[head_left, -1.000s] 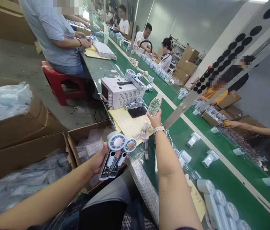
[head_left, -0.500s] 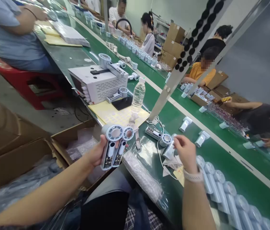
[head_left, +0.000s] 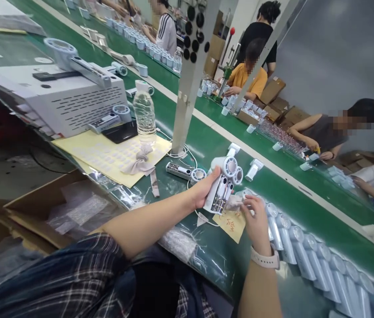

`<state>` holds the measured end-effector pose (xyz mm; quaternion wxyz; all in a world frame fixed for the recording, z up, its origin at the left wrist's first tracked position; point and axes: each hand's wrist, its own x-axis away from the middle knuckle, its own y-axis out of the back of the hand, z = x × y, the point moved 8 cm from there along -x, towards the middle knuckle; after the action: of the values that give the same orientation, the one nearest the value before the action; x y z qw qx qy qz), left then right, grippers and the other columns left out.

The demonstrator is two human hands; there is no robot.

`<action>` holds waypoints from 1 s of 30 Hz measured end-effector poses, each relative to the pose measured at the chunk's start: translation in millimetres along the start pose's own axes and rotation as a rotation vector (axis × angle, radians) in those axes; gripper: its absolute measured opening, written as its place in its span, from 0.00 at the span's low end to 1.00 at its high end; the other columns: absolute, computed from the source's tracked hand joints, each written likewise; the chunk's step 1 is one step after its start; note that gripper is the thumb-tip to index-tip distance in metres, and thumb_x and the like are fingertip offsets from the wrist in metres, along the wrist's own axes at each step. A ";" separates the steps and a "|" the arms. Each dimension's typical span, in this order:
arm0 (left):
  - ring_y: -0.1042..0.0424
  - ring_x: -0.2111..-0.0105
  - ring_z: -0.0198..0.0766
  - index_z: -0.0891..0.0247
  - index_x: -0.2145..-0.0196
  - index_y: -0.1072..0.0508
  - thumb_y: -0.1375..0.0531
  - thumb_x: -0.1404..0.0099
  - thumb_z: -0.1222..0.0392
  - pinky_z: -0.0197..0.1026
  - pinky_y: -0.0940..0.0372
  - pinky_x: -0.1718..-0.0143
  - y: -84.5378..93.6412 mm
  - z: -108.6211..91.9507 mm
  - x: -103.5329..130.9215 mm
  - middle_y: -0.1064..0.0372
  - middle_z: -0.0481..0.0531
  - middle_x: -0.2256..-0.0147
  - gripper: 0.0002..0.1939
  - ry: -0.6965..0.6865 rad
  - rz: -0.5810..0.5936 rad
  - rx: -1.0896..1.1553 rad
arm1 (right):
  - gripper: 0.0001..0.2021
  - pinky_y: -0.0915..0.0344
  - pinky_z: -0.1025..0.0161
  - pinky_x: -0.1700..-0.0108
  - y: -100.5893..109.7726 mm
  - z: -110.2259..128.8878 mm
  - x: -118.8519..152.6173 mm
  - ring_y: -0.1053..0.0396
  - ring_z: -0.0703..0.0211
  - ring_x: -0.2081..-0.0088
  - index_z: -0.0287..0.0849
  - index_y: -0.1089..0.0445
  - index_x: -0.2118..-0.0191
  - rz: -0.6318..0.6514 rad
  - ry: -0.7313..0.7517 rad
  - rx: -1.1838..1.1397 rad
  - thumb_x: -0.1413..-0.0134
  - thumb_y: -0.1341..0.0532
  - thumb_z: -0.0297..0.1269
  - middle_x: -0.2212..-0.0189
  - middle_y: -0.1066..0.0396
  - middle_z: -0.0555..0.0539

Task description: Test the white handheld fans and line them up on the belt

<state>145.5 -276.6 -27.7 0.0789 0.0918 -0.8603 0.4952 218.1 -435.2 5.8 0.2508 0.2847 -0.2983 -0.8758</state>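
Observation:
My left hand grips two light-blue handheld fan bodies side by side. Their round heads point up, and the open handles bare the circuit boards. Close on the right, my right hand has its fingers bent together at a crumpled pale cloth, which it appears to pinch; the fingertips are partly hidden. Beneath lies a yellow note with red handwriting. Another opened fan rests on the bench to the left, beside a white cable.
A row of light-blue fans lines the bench at right. Left stand a white instrument box, a water bottle and yellow sticker sheets. A metal post rises by the green conveyor belt. Several people work beyond.
The view has swung right. My left hand has carried the two fan bodies rightward over the bench, close to my right hand, which now is at the cloth.

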 end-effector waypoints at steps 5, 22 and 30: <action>0.21 0.72 0.42 0.67 0.72 0.26 0.37 0.43 0.26 0.41 0.25 0.66 19.2 26.3 2.0 0.23 0.56 0.74 0.35 0.096 -0.032 -0.001 | 0.10 0.31 0.49 0.50 19.3 5.7 16.5 0.27 0.49 0.55 0.43 0.28 0.59 -0.264 -0.075 -0.058 0.34 0.40 0.44 0.58 0.24 0.43; 0.24 0.59 0.50 0.69 0.60 0.21 0.38 0.53 0.17 0.46 0.31 0.54 4.2 42.2 22.8 0.21 0.59 0.62 0.48 -0.033 0.060 -0.782 | 0.06 0.28 0.61 0.65 16.5 101.5 44.8 0.27 0.60 0.67 0.44 0.26 0.60 -0.657 0.440 0.030 0.39 0.32 0.26 0.66 0.27 0.49; 0.25 0.63 0.48 0.67 0.64 0.21 0.41 0.46 0.19 0.44 0.32 0.57 -1.9 35.5 21.8 0.23 0.57 0.67 0.42 -0.144 0.102 -0.881 | 0.09 0.28 0.57 0.66 15.2 111.3 50.1 0.26 0.56 0.68 0.49 0.26 0.56 -0.635 0.497 0.141 0.38 0.33 0.27 0.68 0.27 0.49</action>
<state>123.1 -310.0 -38.8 0.0259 0.0411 -0.9958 0.0774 114.3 -434.1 71.9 0.0124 0.5821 -0.1851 -0.7916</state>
